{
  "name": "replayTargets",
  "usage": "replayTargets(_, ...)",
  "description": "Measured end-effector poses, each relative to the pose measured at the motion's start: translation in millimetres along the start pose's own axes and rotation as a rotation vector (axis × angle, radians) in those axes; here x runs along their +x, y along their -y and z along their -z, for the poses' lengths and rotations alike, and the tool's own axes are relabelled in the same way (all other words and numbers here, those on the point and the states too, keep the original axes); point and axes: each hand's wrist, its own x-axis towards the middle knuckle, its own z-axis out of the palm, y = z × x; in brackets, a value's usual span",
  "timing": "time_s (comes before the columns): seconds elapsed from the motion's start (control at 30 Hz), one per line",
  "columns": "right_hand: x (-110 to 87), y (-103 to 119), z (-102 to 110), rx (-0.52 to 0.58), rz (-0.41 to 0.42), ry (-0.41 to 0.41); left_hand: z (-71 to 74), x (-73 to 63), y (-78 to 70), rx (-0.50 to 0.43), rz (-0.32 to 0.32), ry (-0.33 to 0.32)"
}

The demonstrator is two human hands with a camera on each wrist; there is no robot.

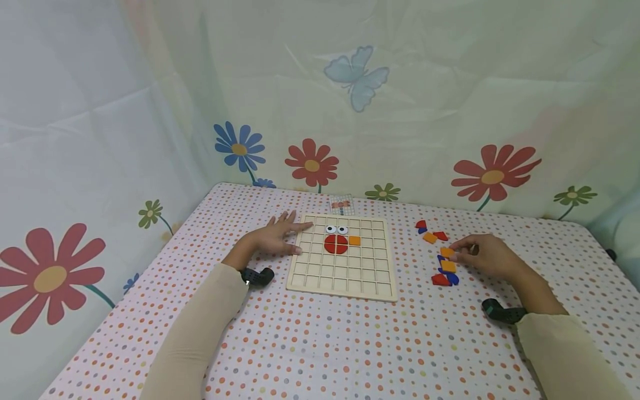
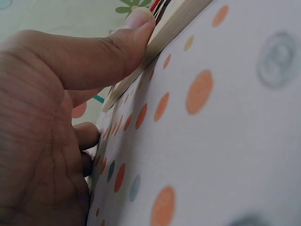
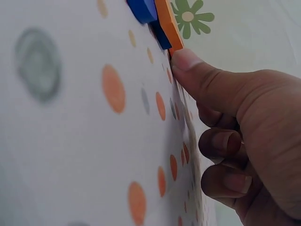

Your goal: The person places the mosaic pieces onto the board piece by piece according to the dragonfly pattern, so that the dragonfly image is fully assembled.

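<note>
A wooden grid board lies on the table. In its squares are two round eye pieces, a red circle of quarter pieces and an orange square tile. My left hand rests at the board's left edge, fingers spread; in the left wrist view its thumb presses on the rim. Over a loose row of pieces to the right, my right hand pinches another orange square tile between thumb and forefinger. The right wrist view shows the thumb at an orange edge, other fingers curled.
Around the right fingertips lie more loose pieces: red pieces, blue pieces and orange squares. A small picture card lies behind the board. A flowered cloth hangs behind the dotted tablecloth.
</note>
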Motion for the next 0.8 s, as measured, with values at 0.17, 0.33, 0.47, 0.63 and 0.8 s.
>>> replayTargets(0.17,1.7,3,3,-0.016,0.005,0.001,-0.8,0.9,1.9,0.000,0.005,-0.006)
replayTargets(0.33,2.8,9,3,-0.037,-0.004,-0.018,-1.1,1.0,2.8,-0.007,0.007,-0.011)
replayTargets(0.47,2.7,19,2,-0.032,0.010,-0.043,-1.1,0.8,2.2,-0.011,0.019,-0.006)
replayTargets(0.63,1.2,41,-3,-0.023,0.029,-0.050,-1.2,0.5,2.7,-0.008,0.010,0.000)
replayTargets(0.8,0.7,66,-8,-0.031,0.045,-0.042,-1.1,0.5,3.9,-0.005,-0.015,0.001)
